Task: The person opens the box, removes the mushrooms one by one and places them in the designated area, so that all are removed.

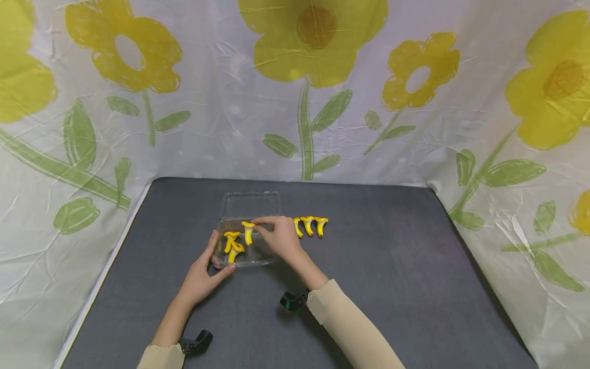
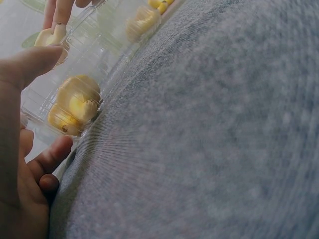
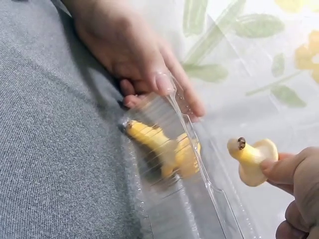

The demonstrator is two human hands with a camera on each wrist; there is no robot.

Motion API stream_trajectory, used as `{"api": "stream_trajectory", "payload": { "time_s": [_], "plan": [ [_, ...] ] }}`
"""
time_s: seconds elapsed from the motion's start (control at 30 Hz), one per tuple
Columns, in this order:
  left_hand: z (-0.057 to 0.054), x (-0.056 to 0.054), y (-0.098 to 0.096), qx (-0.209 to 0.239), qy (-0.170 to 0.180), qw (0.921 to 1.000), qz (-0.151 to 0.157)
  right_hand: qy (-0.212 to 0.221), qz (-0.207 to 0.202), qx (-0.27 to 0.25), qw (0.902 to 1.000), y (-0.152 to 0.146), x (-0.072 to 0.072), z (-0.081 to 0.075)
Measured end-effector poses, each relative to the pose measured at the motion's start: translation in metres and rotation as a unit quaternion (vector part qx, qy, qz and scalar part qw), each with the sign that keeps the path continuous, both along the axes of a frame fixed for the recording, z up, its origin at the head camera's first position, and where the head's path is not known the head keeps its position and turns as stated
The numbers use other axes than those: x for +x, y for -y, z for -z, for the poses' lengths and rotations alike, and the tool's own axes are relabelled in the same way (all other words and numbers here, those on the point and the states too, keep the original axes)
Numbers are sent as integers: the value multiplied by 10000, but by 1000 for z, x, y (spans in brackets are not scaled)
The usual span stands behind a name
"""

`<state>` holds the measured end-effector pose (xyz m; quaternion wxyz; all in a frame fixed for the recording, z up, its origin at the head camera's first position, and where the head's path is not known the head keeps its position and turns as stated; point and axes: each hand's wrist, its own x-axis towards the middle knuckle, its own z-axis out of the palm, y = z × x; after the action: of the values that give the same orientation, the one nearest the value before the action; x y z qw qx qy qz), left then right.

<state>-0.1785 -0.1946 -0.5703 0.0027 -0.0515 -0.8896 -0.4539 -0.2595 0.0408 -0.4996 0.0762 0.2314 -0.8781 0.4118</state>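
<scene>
A clear plastic clamshell container lies on the table with its lid folded back. My left hand grips the container's left end, the thumb on its rim and other fingers along the outside. Two yellow chanterelle mushrooms lie inside at the left. Over the container, my right hand pinches another chanterelle by its cap between thumb and fingertips, the dark-ended stem pointing away from the hand. In the head view this chanterelle hangs stem down, above the container's floor.
To the right of the container, several more chanterelles stand in a row, the leftmost partly hidden by my right hand. A dark grey cloth covers the table. White curtains with painted yellow flowers enclose the back and sides.
</scene>
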Motion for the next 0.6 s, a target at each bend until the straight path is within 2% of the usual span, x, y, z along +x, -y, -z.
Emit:
{"api": "stream_trajectory", "payload": {
  "time_s": [0.6],
  "plan": [
    [0, 0, -1, -160, -121, 9998, -81, 2, 364, -467, 9982, -28, -4, 2]
  ]
}}
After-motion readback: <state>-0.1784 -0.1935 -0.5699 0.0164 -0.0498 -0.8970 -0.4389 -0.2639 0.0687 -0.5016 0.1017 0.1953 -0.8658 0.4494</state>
